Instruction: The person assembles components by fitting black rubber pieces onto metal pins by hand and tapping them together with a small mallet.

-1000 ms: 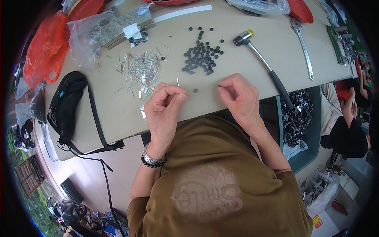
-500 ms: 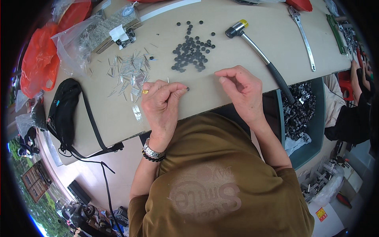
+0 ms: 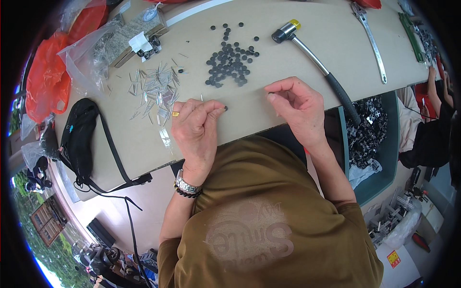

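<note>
Shows two bare hands over one table (image 3: 331,43). Pinches one small black piece (image 3: 225,108) between thumb and forefinger of the left hand (image 3: 194,127), other fingers curled in. Closes thumb and forefinger of the right hand (image 3: 302,108) on one tiny dark piece (image 3: 271,93). Holds both pieces above the bare near part of the tabletop, well apart from each other.

Runs to dozens of black discs (image 3: 228,62) beyond the gap between the hands, too crowded to count exactly. Adds one lone disc (image 3: 180,71) beside dozens of silver pins (image 3: 158,86), scattered beyond the left hand. Includes also one hammer (image 3: 309,55), one wrench (image 3: 372,45), one ring (image 3: 175,114), one watch (image 3: 185,184) and one beaded bracelet (image 3: 186,194).

Looks dark and compact at the left fingertips; appears only as a sliver at the right ones, with shape impossible to tell. Looks round, flat, dull and alike in size across the heap, with a few lying loose at the far side.
</note>
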Motion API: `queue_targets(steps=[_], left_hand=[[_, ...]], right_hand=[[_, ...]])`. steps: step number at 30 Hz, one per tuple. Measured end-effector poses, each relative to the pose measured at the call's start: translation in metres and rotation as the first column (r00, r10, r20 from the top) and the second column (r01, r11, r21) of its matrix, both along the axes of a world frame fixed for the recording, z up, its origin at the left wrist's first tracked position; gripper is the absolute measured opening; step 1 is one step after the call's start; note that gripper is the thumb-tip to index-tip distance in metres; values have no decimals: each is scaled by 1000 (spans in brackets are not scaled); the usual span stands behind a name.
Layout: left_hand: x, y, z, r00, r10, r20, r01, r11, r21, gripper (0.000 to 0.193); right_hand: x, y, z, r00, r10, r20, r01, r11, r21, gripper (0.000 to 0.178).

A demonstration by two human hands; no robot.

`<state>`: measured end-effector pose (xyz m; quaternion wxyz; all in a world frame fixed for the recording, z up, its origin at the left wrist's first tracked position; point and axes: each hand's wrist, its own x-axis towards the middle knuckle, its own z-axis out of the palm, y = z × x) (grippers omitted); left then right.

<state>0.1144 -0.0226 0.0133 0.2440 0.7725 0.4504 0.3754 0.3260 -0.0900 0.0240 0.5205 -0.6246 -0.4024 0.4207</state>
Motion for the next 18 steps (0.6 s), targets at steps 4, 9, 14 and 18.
queue_targets(steps=[4,9,14,18], left_hand=[[7,-2,3,995,-14,-99,29,988,152,15],[9,-2,-2,993,-29,-118,53,976,209,26],[7,-3,-4,998,-46,-52,53,988,146,26],[5,-3,-6,999,-37,-7,37,992,120,25]], right_hand=[[-1,1,8,989,7,-150,-11,1000,-20,15],[-5,4,10,928,60,-369,-80,996,-40,16],[-12,7,9,917,73,-391,-97,994,-42,15],[-23,11,10,931,105,-350,-124,992,-33,16]])
